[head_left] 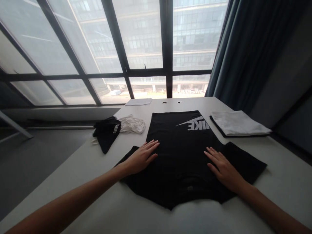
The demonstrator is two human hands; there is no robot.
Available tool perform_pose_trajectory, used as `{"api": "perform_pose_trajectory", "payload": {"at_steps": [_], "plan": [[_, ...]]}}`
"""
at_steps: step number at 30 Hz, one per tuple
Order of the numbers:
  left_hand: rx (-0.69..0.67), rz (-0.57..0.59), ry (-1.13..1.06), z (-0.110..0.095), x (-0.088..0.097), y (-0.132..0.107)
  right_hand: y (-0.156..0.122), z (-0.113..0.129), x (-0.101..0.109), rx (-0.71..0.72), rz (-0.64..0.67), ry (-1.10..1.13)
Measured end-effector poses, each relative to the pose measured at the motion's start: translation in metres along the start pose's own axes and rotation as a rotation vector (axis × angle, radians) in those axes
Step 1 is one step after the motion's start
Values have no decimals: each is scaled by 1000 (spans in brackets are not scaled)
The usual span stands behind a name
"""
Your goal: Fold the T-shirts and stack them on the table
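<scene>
A black T-shirt (pixel 177 156) lies spread on the white table, its collar toward me and its hem at the far side. White lettering and a swoosh show upside down near the far right part of the shirt. My left hand (pixel 143 155) rests flat on the shirt's left side, close to the sleeve, with the fingers stretched out. On the right side, next to the other sleeve, my right hand (pixel 220 165) lies with its fingers extended and slightly spread. Neither hand grips the cloth.
Folded white and black cloth (pixel 241 123) is stacked at the table's right edge. Crumpled black cloth (pixel 107 131) and white cloth (pixel 133 124) lie at the left edge, the black hanging over. Papers (pixel 138 101) sit at the back of the table (pixel 170 105), before windows and a dark curtain (pixel 240 58).
</scene>
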State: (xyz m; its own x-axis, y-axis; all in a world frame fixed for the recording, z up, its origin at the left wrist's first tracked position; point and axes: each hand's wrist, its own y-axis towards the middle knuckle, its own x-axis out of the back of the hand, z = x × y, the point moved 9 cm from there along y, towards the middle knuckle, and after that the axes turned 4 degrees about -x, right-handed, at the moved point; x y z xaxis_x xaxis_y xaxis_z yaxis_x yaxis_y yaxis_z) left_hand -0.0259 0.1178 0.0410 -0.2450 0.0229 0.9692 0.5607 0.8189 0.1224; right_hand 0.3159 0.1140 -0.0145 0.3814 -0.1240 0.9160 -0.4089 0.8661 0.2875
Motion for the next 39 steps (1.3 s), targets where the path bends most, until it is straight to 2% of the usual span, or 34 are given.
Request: {"api": "perform_pose_trajectory", "payload": {"at_steps": [4,7,9,12,14,19,21,26,31,36,39], "plan": [[-74,3,-32,-25,-34,26,-1,-3,-6,-15,58,-43],[-130,23,-45,-34,-53,28,-2,-1,-3,-12,45,-51],[-142,33,-38,-37,-59,26,0,7,6,13,-14,-25],[-144,5,-26,-43,-53,21,3,22,22,52,-123,38],[-168,-17,-23,-52,-47,18,3,31,25,71,-148,73],[-227,50,-46,-70,-48,14,-2,50,9,173,-7,95],[-222,87,-54,-72,-52,15,-4,53,9,199,-11,101],[-204,135,-46,-72,-57,16,-4,44,21,138,-137,125],[-223,129,1,-76,-53,18,-3,43,7,157,-15,105],[-285,81,-4,-82,-45,23,-3,37,25,96,-165,123],[-304,148,-27,-83,-53,22,-2,33,15,84,-83,86]]}}
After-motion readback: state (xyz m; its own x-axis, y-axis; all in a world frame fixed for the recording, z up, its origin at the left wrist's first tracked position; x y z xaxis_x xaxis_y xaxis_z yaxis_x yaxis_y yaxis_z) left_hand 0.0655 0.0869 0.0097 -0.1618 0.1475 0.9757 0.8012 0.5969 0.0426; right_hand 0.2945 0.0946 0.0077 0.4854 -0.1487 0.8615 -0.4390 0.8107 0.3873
